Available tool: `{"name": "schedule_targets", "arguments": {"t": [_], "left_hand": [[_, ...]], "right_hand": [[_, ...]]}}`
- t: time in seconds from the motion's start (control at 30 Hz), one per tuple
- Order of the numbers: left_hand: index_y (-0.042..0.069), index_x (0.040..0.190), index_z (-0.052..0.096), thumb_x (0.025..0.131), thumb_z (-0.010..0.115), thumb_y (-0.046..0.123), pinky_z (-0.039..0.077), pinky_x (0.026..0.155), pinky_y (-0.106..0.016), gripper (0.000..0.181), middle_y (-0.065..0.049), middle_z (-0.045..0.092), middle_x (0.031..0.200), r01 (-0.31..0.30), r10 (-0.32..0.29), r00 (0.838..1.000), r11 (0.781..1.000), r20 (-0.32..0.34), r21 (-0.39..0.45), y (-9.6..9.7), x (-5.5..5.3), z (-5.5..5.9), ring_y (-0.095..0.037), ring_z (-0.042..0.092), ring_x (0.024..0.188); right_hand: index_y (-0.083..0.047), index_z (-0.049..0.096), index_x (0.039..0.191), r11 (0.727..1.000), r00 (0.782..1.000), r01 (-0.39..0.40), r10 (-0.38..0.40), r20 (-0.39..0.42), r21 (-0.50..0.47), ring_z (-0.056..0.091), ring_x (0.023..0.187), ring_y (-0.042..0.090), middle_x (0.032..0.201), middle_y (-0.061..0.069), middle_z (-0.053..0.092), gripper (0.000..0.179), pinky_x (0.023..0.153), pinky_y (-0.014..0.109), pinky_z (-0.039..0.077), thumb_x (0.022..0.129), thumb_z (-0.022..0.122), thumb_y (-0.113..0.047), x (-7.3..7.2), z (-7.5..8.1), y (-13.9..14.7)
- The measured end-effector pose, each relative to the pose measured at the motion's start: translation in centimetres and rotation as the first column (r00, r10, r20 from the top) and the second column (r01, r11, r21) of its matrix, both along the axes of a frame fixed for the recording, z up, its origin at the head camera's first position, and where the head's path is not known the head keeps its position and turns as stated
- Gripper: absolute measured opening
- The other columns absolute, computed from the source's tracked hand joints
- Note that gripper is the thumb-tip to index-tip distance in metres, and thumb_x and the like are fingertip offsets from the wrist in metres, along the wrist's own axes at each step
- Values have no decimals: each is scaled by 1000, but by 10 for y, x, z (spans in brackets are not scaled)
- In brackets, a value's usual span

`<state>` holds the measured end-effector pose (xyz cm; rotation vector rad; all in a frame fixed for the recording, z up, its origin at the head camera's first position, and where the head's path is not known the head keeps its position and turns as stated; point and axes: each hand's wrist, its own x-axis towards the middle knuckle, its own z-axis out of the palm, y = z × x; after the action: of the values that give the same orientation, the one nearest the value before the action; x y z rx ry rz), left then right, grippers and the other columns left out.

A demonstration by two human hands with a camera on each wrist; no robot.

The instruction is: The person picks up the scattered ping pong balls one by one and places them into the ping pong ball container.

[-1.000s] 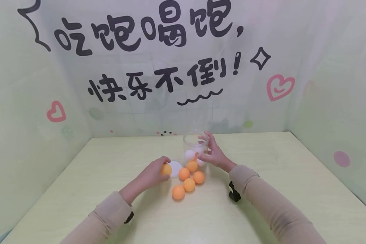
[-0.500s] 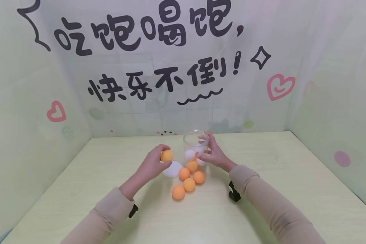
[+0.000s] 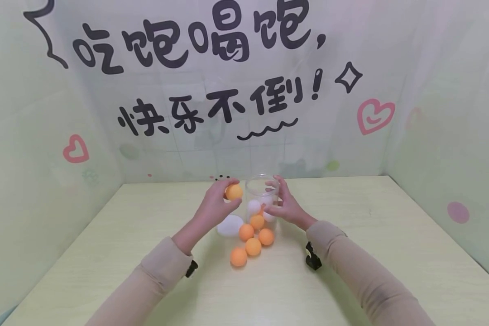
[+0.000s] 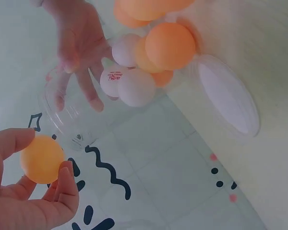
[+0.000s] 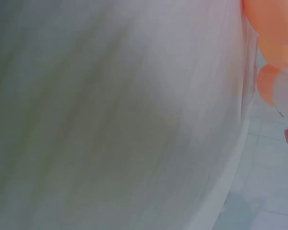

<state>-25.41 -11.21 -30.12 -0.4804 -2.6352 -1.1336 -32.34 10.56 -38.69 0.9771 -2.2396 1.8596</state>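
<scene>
Orange ball (image 3: 234, 192) is sitting at two o'clock from the middle of your left hand (image 3: 215, 204), whose thumb and fingers are pinching it. Clear jar (image 3: 254, 194) is standing upright at three o'clock from the ball; your right hand (image 3: 288, 207) is gripping it, fingers spread.

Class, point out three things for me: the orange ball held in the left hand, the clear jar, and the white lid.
Held orange ball (image 4: 42, 159): left wrist view, middle of its face.
Clear jar (image 3: 262, 195): head view, front rim.
White lid (image 3: 230, 225): head view, flat middle.
</scene>
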Motion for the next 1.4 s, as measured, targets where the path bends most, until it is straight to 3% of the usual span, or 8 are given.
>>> {"name": "schedule_targets", "arguments": {"t": [0.2,0.3,0.4,0.6,0.73,1.03,1.4], "left_hand": [[10,127,53,82,64,11,48,78,-34,46,-13,51,120,7,-7,1000,999,11,-36,13,-6,11,-26,53,93],[10,127,53,82,64,10,47,77,-34,46,-15,51,118,19,-19,1000,999,4,-42,20,-8,17,-27,52,92],[10,127,54,82,64,9,47,77,-33,46,-15,51,115,21,-22,1000,998,-10,-51,27,-12,22,-25,51,90],[8,127,52,82,63,8,47,77,-34,46,-17,49,117,32,-34,999,996,-22,-84,38,-17,26,-26,51,91],[8,126,52,83,62,9,47,80,-37,44,-17,47,122,44,-45,999,992,-5,-117,39,-15,24,-28,51,95],[6,124,53,83,61,8,48,82,-38,41,-14,48,124,74,-77,996,993,-34,-96,30,-5,17,-31,53,99],[9,127,50,84,63,11,49,82,-38,45,-13,48,126,46,-41,999,989,36,-138,6,10,1,-28,55,97]], "right_hand": [[-1,10,137,1000,1000,-2,2,-2,12,30,127,44,140,27,28,80,95,57,37,77,62,9,18,17,-3],[0,10,137,1000,1000,-7,7,-14,13,30,127,45,140,28,28,80,95,57,37,77,62,8,20,19,-3],[0,10,137,1000,1000,-9,9,-10,6,29,127,46,140,29,27,79,95,59,36,77,61,8,20,19,-3],[-7,11,138,1000,1000,7,-7,20,7,29,129,42,142,24,27,81,96,59,35,77,62,10,4,3,-1],[-9,10,139,1000,1000,5,-5,2,8,29,129,42,143,23,28,83,96,56,37,78,63,9,-2,-3,-1],[-8,11,139,1000,1000,5,-5,-20,0,30,128,44,142,24,28,82,95,57,37,78,63,8,-1,-3,-1],[-8,11,139,1000,1000,19,-19,-17,7,30,128,45,142,24,28,83,95,56,38,76,64,6,-1,-4,0]]}}
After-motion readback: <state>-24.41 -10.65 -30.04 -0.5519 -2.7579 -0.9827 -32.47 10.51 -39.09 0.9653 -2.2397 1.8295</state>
